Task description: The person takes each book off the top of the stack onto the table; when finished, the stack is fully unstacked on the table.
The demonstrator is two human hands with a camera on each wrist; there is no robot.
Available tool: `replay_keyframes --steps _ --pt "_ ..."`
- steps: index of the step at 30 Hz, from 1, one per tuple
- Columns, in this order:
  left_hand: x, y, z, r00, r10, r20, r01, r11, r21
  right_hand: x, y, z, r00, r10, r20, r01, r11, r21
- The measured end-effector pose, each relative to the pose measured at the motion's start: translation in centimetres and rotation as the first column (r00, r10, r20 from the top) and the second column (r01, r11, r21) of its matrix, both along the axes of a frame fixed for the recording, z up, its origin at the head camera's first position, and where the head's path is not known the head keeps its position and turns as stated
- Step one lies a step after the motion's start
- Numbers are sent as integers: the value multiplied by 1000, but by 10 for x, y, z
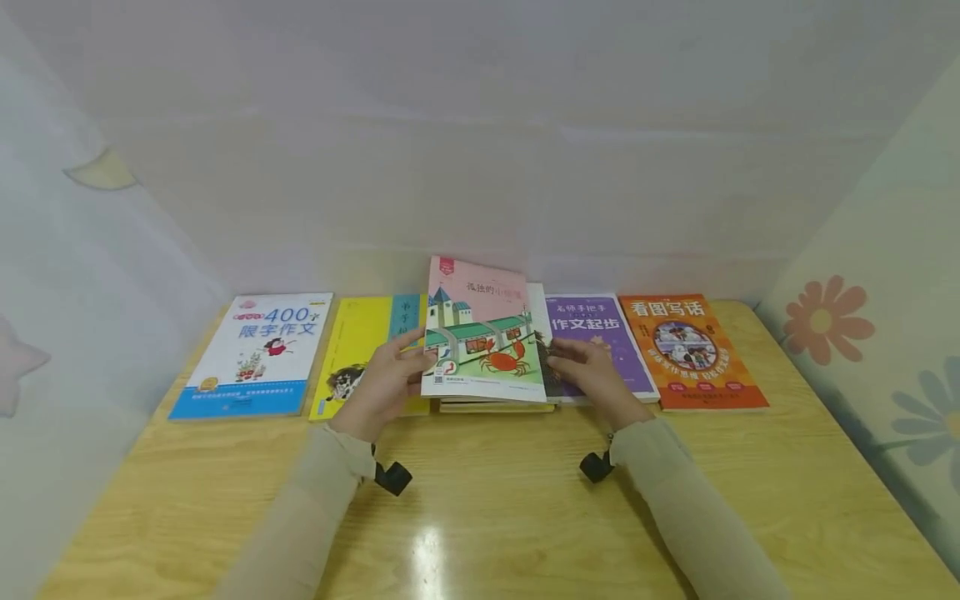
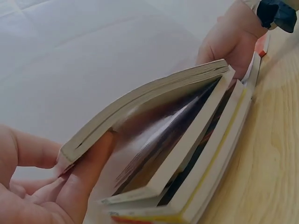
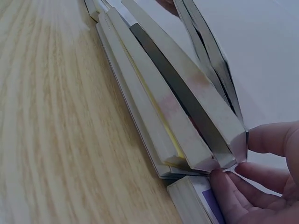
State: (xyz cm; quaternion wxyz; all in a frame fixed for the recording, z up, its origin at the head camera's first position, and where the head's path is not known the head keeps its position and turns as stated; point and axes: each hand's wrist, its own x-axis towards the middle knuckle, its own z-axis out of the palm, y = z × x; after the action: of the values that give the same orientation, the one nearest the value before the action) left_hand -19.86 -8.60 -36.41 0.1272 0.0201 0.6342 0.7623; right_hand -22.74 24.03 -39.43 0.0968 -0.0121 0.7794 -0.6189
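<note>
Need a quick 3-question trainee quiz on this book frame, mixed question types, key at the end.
1. True or false: the crab-cover book lies flat on the table.
2. Which book lies farthest to the person's right? A) the white 400 book B) the orange book C) the purple book
3. Which hands hold the crab-cover book?

Key
1. False: its far edge is tilted up off the stack below it.
2. B
3. Both: the left hand grips its left edge, and the right hand pinches its right edge with the fingers.
</note>
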Motion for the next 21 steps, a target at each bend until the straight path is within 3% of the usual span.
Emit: replay_keyframes --steps 6,17,21 --pt "27 -41 7 999 30 -33 -30 999 18 2 0 -3 1000 -11 10 12 1000 -28" --pt "115 -143 -12 995 100 -24 -92 970 226 8 7 -15 998 48 35 -46 997 -55" --pt "144 -185 -20 995 86 43 -94 969 229 4 5 -16 997 66 38 -64 995 -71"
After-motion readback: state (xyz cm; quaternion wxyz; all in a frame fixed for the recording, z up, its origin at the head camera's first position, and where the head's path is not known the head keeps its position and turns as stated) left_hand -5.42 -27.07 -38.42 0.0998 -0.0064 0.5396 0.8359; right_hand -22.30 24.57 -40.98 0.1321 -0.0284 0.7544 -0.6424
